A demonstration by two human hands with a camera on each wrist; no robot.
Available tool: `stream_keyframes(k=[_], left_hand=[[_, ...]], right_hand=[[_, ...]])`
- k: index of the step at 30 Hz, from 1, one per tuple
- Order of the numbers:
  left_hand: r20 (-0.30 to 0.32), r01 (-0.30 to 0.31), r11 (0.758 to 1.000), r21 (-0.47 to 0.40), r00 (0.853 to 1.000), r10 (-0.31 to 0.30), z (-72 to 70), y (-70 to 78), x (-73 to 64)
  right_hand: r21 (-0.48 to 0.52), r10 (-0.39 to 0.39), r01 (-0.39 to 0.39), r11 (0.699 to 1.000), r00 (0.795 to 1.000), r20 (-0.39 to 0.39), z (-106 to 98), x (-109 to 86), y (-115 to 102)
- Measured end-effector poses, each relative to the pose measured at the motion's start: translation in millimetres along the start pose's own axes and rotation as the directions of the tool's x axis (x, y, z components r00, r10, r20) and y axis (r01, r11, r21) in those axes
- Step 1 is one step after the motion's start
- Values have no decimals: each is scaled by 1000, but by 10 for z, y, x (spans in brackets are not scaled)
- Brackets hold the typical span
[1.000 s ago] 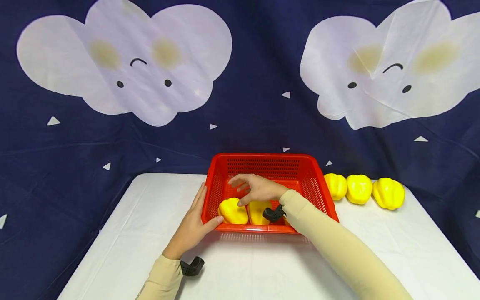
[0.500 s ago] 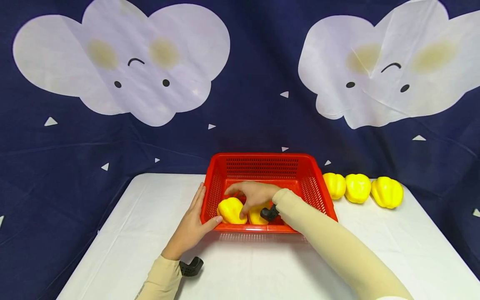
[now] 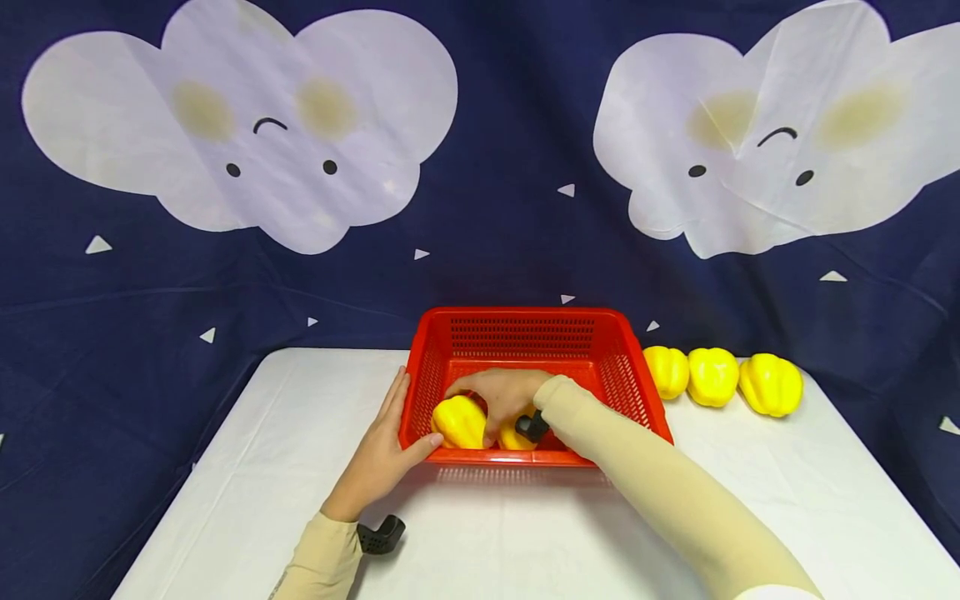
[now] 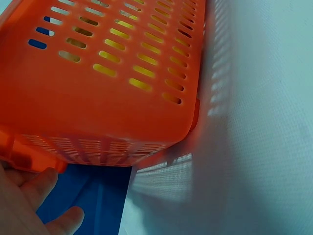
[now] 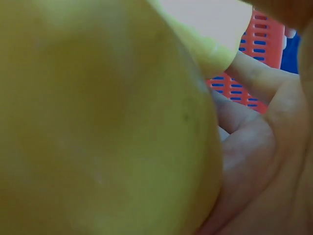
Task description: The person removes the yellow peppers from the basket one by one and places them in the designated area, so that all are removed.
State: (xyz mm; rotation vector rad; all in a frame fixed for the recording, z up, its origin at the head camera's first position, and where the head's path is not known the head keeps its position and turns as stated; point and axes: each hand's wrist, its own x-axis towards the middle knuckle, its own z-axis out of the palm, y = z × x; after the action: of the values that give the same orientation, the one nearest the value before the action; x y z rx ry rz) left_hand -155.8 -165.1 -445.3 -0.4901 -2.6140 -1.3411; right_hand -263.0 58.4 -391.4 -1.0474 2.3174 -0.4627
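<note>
A red plastic basket [image 3: 525, 457] stands on the table with yellow bell peppers inside. My left hand [image 3: 382, 450] lies along its left side, fingers straight against the outer wall and thumb on the rim at the front corner. In the left wrist view, fingertips [image 4: 41, 186] show beside the slotted basket wall [image 4: 88, 107]. Inside the basket, my right hand [image 3: 502, 393] curls round the leftmost bell pepper [image 3: 457, 422], fingers behind it and thumb at its right. Another bell pepper [image 3: 513, 439] sits partly hidden under that wrist and fills much of the right wrist view.
Right of the basket, a row of three yellow bell peppers [image 3: 713, 377] stands near the back edge of the white-covered table [image 3: 465, 542]. A dark blue cloth [image 3: 517, 208] with printed clouds hangs behind. Black wrist mounts [image 3: 382, 534] stick out below the hands.
My right hand has come down into the basket, and its fingers and thumb have closed round the leftmost bell pepper. The left hand keeps its place at the basket's side.
</note>
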Motion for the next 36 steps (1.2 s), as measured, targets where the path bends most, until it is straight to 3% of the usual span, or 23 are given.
stream_keyframes(k=[16, 23, 36], left_hand=[[-8, -21, 1000, 0, 1000, 21, 9, -3, 0], [-8, -26, 1000, -1, 1000, 26, 11, -7, 3], [-6, -14, 1000, -8, 1000, 14, 4, -25, 6]], right_hand=[[-50, -79, 82, 995, 996, 47, 46, 16, -11], [-58, -75, 78, 995, 996, 57, 53, 15, -16], [4, -92, 92, 996, 996, -7, 42, 0, 14]])
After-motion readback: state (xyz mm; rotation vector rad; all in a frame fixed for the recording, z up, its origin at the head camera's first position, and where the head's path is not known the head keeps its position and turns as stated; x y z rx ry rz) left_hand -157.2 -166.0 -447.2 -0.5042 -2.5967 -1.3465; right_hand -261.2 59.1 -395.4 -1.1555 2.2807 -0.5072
